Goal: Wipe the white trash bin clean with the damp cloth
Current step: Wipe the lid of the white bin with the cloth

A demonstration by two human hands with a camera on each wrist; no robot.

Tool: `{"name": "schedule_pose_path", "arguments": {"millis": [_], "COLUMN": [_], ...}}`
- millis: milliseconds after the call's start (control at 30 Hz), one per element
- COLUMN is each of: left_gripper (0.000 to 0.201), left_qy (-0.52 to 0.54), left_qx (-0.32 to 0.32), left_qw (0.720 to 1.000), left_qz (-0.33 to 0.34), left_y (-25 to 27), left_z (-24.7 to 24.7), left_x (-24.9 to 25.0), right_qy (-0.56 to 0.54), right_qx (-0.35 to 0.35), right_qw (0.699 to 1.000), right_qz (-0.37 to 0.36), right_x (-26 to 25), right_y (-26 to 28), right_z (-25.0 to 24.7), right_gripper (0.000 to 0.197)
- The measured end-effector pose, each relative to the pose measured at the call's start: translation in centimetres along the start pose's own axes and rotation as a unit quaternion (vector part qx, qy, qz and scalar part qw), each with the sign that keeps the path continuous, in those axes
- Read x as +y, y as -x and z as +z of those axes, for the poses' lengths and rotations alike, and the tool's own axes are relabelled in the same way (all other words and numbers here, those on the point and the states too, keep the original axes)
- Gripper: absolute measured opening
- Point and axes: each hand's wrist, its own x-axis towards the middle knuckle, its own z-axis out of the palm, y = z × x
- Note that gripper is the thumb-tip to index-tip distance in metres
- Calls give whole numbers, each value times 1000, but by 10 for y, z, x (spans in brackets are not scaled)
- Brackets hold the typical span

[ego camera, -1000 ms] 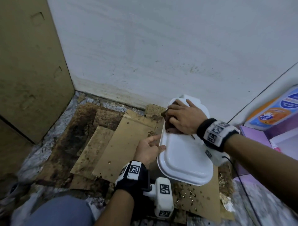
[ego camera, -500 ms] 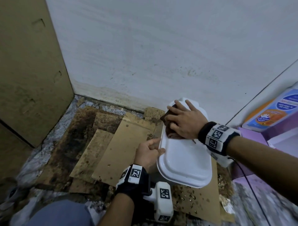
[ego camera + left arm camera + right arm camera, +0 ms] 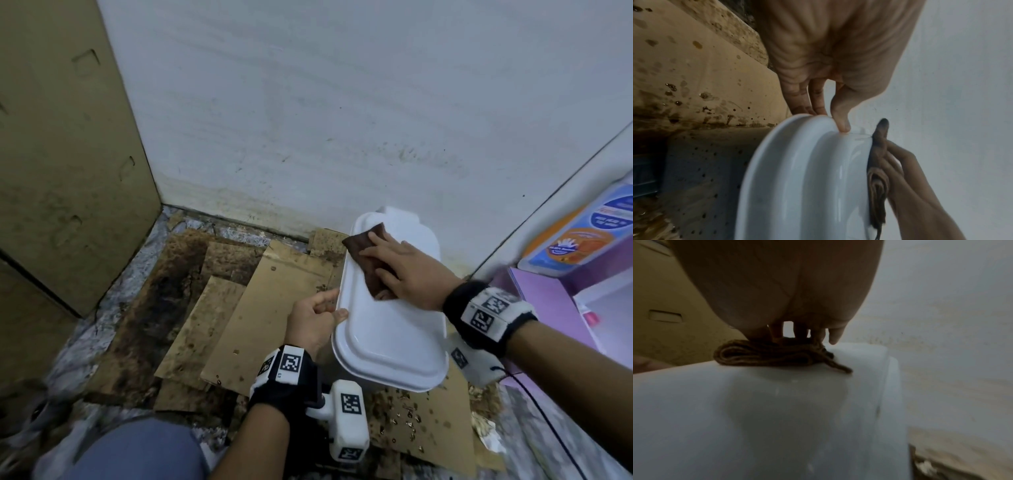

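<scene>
The white trash bin (image 3: 387,335) stands on the floor by the wall with its lid closed. A folded brown damp cloth (image 3: 363,255) lies on the far left part of the lid. My right hand (image 3: 402,270) presses flat on the cloth with spread fingers. My left hand (image 3: 317,317) grips the lid's left edge, thumb on top and fingers underneath. In the left wrist view the thumb (image 3: 841,123) sits on the lid rim (image 3: 797,178) beside the cloth (image 3: 877,186). The right wrist view shows the fingers (image 3: 799,332) on the bunched cloth (image 3: 766,353) over the wet lid (image 3: 777,410).
Stained, wet cardboard sheets (image 3: 267,308) cover the floor left of and under the bin. A tall cardboard panel (image 3: 68,154) stands at the left and a white wall (image 3: 342,120) behind. A purple shelf (image 3: 544,301) with an orange-blue pack (image 3: 582,236) is at the right.
My right hand has slid a little nearer along the lid and lies flatter, so more of the cloth shows beyond the fingers. The left hand keeps its hold on the lid edge.
</scene>
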Motion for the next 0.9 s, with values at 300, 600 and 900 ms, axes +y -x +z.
{"name": "schedule_pose_path", "arguments": {"millis": [300,600,900], "left_gripper": [38,47,55], "left_qy": [-10,-45,-275], "left_qx": [6,42,31], "left_qw": [1000,997,943], "left_qz": [-5,56,185], "left_y": [6,15,17], "left_z": [2,14,33], "left_x": [6,21,27], "right_qy": [-17,-83,-202], "right_qx": [63,75,167], "right_qw": [990,985,950], "right_qz": [124,135,169], "right_x": [-12,-31,-31], "right_y": [98,91,107], "right_z": [33,55,76], "right_gripper": [53,58,58]}}
